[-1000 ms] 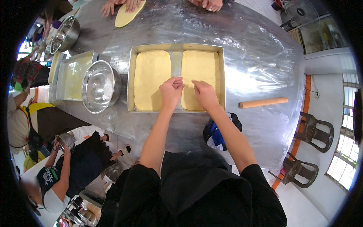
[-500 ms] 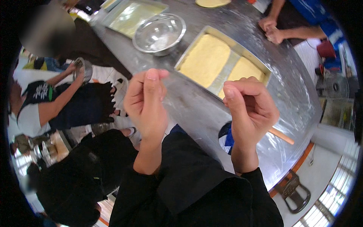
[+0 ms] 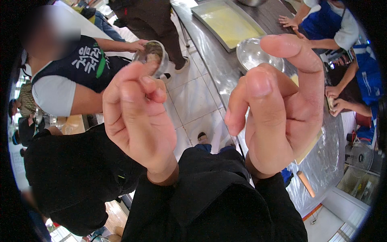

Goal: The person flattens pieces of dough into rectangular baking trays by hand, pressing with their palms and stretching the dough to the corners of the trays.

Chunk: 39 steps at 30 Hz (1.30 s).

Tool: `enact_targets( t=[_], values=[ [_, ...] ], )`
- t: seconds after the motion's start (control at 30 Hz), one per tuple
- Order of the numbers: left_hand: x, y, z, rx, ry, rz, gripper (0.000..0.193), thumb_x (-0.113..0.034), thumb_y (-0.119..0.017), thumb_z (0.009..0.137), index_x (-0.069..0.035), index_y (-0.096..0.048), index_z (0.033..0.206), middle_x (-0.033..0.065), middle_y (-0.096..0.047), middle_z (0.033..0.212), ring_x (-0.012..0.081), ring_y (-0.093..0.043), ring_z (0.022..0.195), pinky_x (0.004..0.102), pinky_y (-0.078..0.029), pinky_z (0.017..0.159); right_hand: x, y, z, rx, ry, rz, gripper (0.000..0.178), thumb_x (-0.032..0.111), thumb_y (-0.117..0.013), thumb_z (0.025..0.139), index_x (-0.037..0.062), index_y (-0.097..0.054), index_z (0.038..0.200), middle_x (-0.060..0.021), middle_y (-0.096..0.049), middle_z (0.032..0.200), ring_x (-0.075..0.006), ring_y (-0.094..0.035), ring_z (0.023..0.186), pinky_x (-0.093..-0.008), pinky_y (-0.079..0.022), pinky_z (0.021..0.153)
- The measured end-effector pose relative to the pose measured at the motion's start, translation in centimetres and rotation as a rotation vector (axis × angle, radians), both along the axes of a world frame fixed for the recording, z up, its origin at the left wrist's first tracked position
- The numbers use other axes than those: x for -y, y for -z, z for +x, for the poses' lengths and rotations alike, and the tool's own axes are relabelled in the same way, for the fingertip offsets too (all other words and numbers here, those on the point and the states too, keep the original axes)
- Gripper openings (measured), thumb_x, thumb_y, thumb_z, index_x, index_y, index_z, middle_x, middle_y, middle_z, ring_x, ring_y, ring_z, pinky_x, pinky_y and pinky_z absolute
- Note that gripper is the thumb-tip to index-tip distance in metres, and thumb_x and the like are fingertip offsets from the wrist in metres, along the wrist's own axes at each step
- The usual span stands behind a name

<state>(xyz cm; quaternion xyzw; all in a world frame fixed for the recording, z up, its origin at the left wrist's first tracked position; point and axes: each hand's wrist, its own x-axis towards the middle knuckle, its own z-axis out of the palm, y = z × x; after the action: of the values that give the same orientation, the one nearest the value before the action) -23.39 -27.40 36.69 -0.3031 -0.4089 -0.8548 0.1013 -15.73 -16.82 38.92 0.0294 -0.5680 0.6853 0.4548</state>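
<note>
Both of my hands are raised in front of my black-sleeved torso, palms partly toward me. My left hand is closed, its fingers curled in beside the upright thumb, and nothing shows in it. My right hand is loosely bent, with the index finger lifted away from the thumb and the other fingers; it holds nothing. Behind its fingertips, a steel bowl rests on the metal table. A wooden handle lies beside my right wrist. The pan of yellow sheets is mostly hidden by that hand.
A shallow tray with a yellow layer is at the table's far end. On the left, a person in a dark apron holds a metal bowl. People in blue aprons work across the table. Tiled floor lies between.
My view has swung left, so the table now sits farther right. Both hands appear closer and larger. My right hand has opened from its curled shape, its index finger lifting.
</note>
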Motion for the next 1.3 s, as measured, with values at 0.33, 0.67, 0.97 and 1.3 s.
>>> enact_targets(
  t=[0.33, 0.67, 0.97, 1.3],
  values=[
    [-4.3, 1.2, -13.8, 0.269, -0.101, 0.027, 0.056, -0.04, -0.029, 0.098, -0.001, -0.035, 0.137, 0.011, -0.042, 0.136, 0.0178, -0.041, 0.118, 0.0317, -0.027, 0.099, -3.6, 0.2, -13.9, -0.062, -0.112, 0.099, 0.035, 0.01, -0.037, 0.097, -0.0093, -0.033, 0.126, -0.0135, -0.055, 0.057, -0.0134, -0.049, 0.041, -0.0218, -0.042, 0.041],
    [-9.4, 3.7, -28.7, 0.482, -0.162, -0.089, 0.042, -0.013, -0.05, 0.091, -0.003, -0.043, 0.131, 0.0088, -0.05, 0.127, 0.0147, -0.045, 0.113, 0.031, -0.031, 0.095, -9.8, 0.3, -27.4, -0.13, -0.2, -0.188, 0.029, 0.01, -0.046, 0.095, -0.0064, -0.047, 0.119, -0.0095, -0.054, 0.054, -0.0083, -0.043, 0.036, -0.0183, -0.034, 0.034],
    [-9.2, 6.3, -34.9, 0.394, -0.173, -0.126, 0.049, -0.013, -0.05, 0.091, 0.002, -0.036, 0.135, 0.012, -0.047, 0.131, 0.0161, -0.045, 0.116, 0.028, -0.035, 0.092, -7.0, -1.6, -36.4, -0.161, -0.229, -0.309, 0.027, 0.01, -0.05, 0.094, -0.0058, -0.051, 0.115, -0.0088, -0.054, 0.053, -0.0083, -0.044, 0.036, -0.0176, -0.033, 0.033],
    [-9.5, 9.0, -37.4, 0.397, -0.548, -0.12, 0.035, -0.008, -0.049, 0.091, 0.002, -0.043, 0.124, 0.012, -0.049, 0.12, 0.0174, -0.043, 0.109, 0.031, -0.032, 0.098, -3.1, -1.1, -43.5, -0.245, -0.367, -0.236, 0.024, 0.01, -0.051, 0.093, -0.0055, -0.052, 0.111, -0.0081, -0.053, 0.05, -0.0089, -0.042, 0.034, -0.0186, -0.032, 0.033]
  ],
)
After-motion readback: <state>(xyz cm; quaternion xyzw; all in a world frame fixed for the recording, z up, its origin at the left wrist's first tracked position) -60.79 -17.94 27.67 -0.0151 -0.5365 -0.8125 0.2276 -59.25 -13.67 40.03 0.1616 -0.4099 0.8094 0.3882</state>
